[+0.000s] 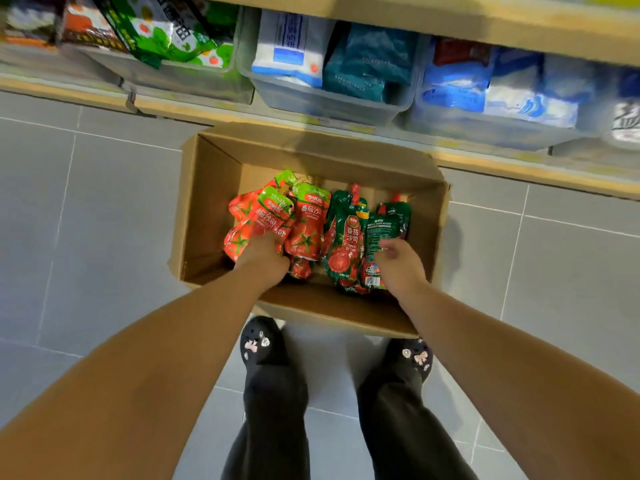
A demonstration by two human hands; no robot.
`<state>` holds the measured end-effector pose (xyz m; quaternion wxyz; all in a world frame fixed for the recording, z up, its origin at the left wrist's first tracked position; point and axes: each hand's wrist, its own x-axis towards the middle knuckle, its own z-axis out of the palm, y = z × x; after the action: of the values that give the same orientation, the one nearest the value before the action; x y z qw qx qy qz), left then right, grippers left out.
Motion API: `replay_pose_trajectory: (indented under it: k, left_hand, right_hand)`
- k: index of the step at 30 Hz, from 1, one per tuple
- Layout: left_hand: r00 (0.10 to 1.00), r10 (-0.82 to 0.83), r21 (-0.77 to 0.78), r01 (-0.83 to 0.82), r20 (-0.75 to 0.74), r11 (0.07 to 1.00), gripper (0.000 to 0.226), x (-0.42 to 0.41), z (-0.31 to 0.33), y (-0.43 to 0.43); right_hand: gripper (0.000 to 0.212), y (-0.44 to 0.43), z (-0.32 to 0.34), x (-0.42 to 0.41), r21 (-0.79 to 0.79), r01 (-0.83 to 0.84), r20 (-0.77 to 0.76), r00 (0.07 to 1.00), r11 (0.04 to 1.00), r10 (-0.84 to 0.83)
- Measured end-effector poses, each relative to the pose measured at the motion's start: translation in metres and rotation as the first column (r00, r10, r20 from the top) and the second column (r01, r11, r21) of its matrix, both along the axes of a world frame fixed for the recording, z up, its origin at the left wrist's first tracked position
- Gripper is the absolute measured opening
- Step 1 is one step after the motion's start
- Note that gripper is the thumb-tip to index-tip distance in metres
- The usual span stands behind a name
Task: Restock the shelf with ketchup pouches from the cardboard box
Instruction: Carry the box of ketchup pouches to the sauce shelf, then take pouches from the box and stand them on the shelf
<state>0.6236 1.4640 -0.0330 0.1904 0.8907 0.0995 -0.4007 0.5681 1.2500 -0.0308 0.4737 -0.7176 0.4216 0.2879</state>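
An open cardboard box (214,188) sits on the floor against the shelf base. Inside lie red ketchup pouches with green tops (304,223) on the left and dark green ketchup pouches with red spouts (349,230) on the right. My left hand (263,254) is down in the box, its fingers closed around the lower end of a red pouch (266,213). My right hand (398,261) rests on the right-hand dark green pouch (384,223), fingers curled at its edge; whether it grips the pouch is unclear.
The shelf (485,29) stands just beyond the box, with clear plastic bins (329,102) holding green, white, teal and blue packets. Grey floor tiles (86,220) spread left and right. My feet in black shoes (263,344) stand right behind the box.
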Motion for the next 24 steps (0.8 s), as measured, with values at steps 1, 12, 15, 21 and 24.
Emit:
replay_pose_trajectory:
  k: [1,12,15,21,24]
  left_hand:
    - [1.000,0.006,-0.009,-0.006,-0.007,1.000,0.033,-0.003,-0.005,-0.008]
    - [0.985,0.131,-0.073,-0.139,-0.111,0.988,0.040,-0.003,-0.139,-0.088]
    - [0.974,0.175,-0.114,-0.193,-0.146,0.975,0.041,-0.004,-0.162,-0.098]
    - [0.955,0.295,-0.101,-0.295,-0.015,0.950,0.021,-0.004,-0.167,-0.099]
    - [0.954,0.294,-0.109,-0.286,0.060,0.952,0.016,-0.006,-0.146,-0.094]
  right_hand:
    - [0.034,-0.003,-0.004,0.000,0.046,-0.034,-0.016,0.999,0.998,0.035]
    - [0.022,0.012,-0.123,0.031,0.263,0.179,-0.203,0.971,0.948,-0.127]
    - [0.029,0.020,-0.144,0.035,0.250,0.335,-0.304,0.918,0.908,-0.255]
    - [0.037,0.019,-0.155,0.029,0.295,0.472,-0.325,0.867,0.831,-0.377]
    - [0.033,0.014,-0.137,0.020,0.349,0.489,-0.319,0.864,0.799,-0.389]
